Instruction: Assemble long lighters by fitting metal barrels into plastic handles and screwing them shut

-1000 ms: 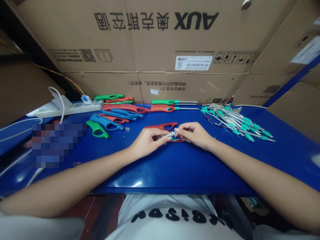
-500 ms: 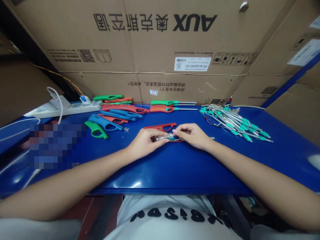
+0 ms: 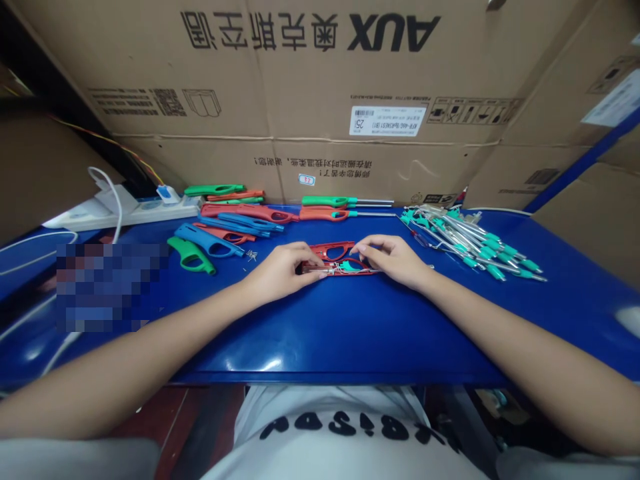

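Note:
My left hand (image 3: 279, 270) and my right hand (image 3: 393, 259) meet at the middle of the blue table (image 3: 325, 333). Between them lie red plastic lighter shells (image 3: 334, 251) flat on the table, with a thin metal-and-teal insert (image 3: 345, 268) laid along the nearer one. The fingers of my left hand are curled and pinch the shell's left end. Those of my right hand press down on its right end and on the insert.
A pile of teal-tipped metal tubes (image 3: 470, 243) lies to the right. Loose red, blue and green shells (image 3: 225, 227) lie at the back left, and two assembled lighters (image 3: 345, 207) at the back middle. A white power strip (image 3: 125, 210) with cables sits far left. Cardboard boxes (image 3: 320, 100) wall the back.
Both hands have lowered the insert from just above the table down onto the red shell. My hands now rest at the shell's two ends instead of pinching the insert between them.

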A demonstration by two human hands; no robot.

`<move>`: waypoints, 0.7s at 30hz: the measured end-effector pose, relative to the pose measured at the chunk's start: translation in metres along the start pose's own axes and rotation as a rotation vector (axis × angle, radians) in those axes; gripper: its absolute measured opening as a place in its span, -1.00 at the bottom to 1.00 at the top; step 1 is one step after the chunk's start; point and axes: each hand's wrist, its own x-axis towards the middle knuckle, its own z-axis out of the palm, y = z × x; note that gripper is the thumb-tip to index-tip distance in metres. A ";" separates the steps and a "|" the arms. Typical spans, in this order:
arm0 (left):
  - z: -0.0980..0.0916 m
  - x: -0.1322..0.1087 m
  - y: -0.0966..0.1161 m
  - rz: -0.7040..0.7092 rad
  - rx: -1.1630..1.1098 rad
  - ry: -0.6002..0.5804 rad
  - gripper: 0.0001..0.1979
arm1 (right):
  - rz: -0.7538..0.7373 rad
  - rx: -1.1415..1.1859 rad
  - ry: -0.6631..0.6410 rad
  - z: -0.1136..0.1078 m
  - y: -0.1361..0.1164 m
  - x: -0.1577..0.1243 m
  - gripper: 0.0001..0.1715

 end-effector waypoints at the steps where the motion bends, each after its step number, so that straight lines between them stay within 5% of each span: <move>1: 0.001 0.000 0.000 -0.006 -0.003 -0.001 -0.74 | -0.001 -0.011 0.003 0.000 0.000 0.000 -0.46; 12: -0.001 0.000 0.001 0.043 0.020 -0.022 -0.79 | 0.026 -0.091 0.092 0.001 0.001 0.002 -0.59; 21: 0.005 -0.003 0.011 -0.027 -0.032 -0.022 -0.83 | -0.267 -0.540 0.129 0.018 0.007 -0.007 -0.64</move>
